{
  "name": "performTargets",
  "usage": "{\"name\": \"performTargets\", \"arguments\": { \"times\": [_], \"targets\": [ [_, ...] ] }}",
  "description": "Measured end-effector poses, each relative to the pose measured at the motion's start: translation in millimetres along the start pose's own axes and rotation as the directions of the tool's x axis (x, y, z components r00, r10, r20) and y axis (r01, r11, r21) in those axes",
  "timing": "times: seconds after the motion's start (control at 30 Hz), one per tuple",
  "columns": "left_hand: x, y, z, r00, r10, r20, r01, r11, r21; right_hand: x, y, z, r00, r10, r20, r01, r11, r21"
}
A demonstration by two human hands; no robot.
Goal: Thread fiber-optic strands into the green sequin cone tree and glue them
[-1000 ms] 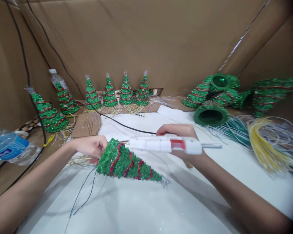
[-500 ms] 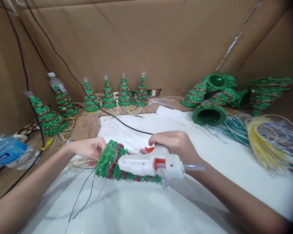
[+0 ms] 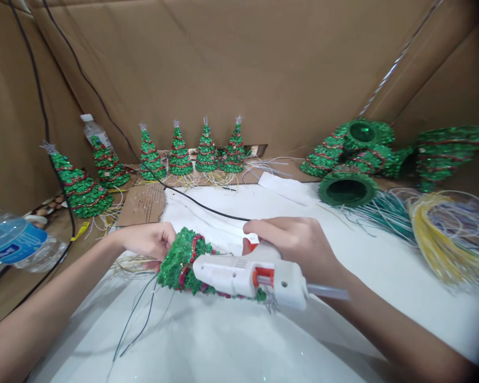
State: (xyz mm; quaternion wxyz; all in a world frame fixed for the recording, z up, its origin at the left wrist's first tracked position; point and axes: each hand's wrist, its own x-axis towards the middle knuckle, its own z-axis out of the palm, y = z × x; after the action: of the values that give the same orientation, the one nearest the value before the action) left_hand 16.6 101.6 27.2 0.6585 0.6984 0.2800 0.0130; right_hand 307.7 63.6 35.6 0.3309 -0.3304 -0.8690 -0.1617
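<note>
My right hand [image 3: 299, 242] is closed round the handle of a white hot glue gun [image 3: 227, 274] with an orange trigger. A clear glue stick [image 3: 327, 291] pokes out of its back end. The gun's nozzle points left and lies over a small glittery green Christmas tree [image 3: 179, 255], which is on its side with its star tip to the right. At the tree's wide base, my left hand [image 3: 154, 242] is closed on it, fingertips partly hidden. Thin wires [image 3: 138, 314] trail from the base to the lower left. Where the nozzle meets the tree cannot be made out.
Several finished-looking trees [image 3: 179, 151] stand along the back and left. At the right lie more trees [image 3: 347, 189] and wire bundles [image 3: 431, 229]. A black cord [image 3: 207, 208] crosses to the gun. Water bottles [image 3: 27, 242] sit at left; cardboard walls [image 3: 239, 69] enclose the white table [image 3: 207, 340].
The glue gun's rear has swung slightly down and to the right, with my right hand. My left hand and the tree have hardly moved. The whole view has shifted a little.
</note>
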Motion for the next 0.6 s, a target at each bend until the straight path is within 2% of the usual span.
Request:
{"name": "performTargets", "arguments": {
  "times": [0.13,0.33,0.6],
  "targets": [
    [-0.5,1.6,0.2,1.0,0.001,-0.003,-0.001,1.0,-0.006,-0.4,0.6,2.0,1.0,0.006,-0.006,-0.006,1.0,-0.004],
    [0.0,2.1,0.1,1.0,0.022,0.007,-0.022,0.999,-0.024,-1.8,2.3,3.5,0.998,0.01,0.06,-0.013,0.999,0.043],
    [0.6,2.5,0.4,1.0,0.017,0.007,-0.017,1.0,-0.023,-2.9,2.9,4.2,0.999,0.012,0.052,-0.014,0.999,0.047]
  ]
}}
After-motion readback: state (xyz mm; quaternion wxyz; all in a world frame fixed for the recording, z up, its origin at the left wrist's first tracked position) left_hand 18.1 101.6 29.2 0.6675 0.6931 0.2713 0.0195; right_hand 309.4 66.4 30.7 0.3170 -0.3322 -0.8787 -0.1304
